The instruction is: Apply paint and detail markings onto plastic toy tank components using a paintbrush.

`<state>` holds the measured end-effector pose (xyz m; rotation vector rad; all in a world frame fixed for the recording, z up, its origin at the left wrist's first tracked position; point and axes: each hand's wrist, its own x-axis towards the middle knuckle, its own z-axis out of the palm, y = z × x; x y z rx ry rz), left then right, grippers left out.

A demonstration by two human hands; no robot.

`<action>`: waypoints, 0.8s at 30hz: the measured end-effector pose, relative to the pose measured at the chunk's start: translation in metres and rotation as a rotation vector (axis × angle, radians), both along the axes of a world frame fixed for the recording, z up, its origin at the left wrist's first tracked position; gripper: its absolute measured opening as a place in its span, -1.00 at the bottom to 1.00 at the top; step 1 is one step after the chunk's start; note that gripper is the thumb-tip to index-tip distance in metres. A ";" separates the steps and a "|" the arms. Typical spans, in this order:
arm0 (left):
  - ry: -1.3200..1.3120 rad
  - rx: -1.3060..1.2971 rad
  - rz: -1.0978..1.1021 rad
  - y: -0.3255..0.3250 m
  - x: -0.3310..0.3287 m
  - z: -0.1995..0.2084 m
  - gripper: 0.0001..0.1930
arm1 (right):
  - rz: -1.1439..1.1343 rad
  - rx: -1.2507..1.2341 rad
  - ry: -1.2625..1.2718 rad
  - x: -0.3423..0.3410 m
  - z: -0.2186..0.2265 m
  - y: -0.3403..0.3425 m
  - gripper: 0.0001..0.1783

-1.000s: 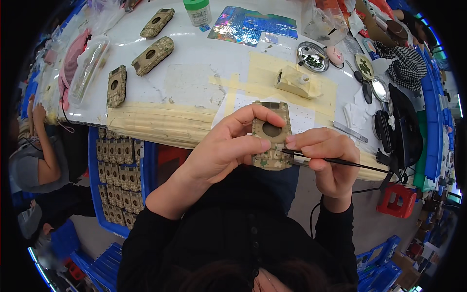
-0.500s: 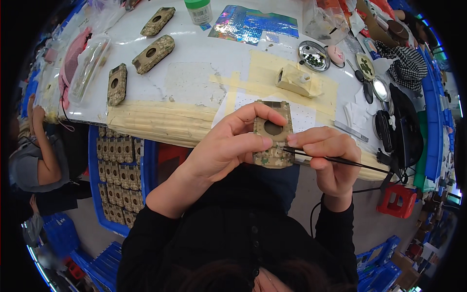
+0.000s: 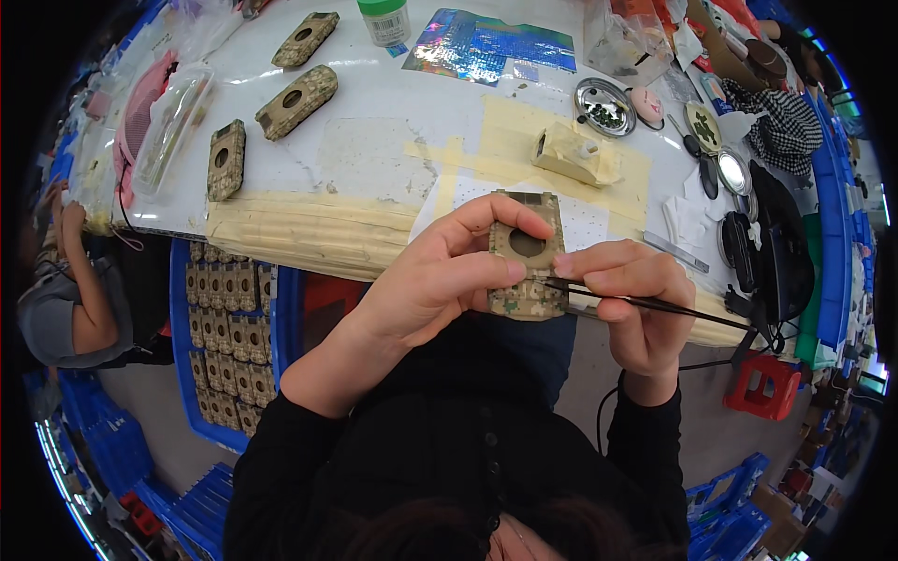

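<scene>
A camouflage-patterned model tank hull with a round hole in its top is gripped in my left hand, thumb and fingers at its left side. Between the fingers of my right hand is a pair of dark tweezers. Their tips rest on the hull's surface just below the hole; anything tiny between them is too small to tell. Both hands are over the table's front edge. Beyond them, a block wrapped in yellowish tape with a small peg on top stands on a taped patch.
Several similar hulls lie at the table's left. More fill a blue crate below. To the right are a round metal dish, a steel ruler-like strip and a black bag. A red stool stands on the floor.
My hands and the hull stay almost in place. The tweezers have shifted only very slightly on the hull, and the person at the far left has moved a little.
</scene>
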<state>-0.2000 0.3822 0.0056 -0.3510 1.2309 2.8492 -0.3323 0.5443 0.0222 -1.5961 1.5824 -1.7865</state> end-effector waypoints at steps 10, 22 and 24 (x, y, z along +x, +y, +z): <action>-0.005 0.046 -0.010 0.000 -0.002 0.000 -0.63 | 0.000 -0.003 -0.100 0.001 -0.002 0.001 -0.82; -0.005 0.070 -0.010 -0.001 -0.002 -0.002 -0.65 | -0.003 0.024 -0.091 0.001 -0.001 0.001 -0.82; -0.003 0.070 -0.004 -0.001 -0.002 -0.003 -0.64 | -0.004 0.026 -0.088 0.002 -0.001 0.000 -0.82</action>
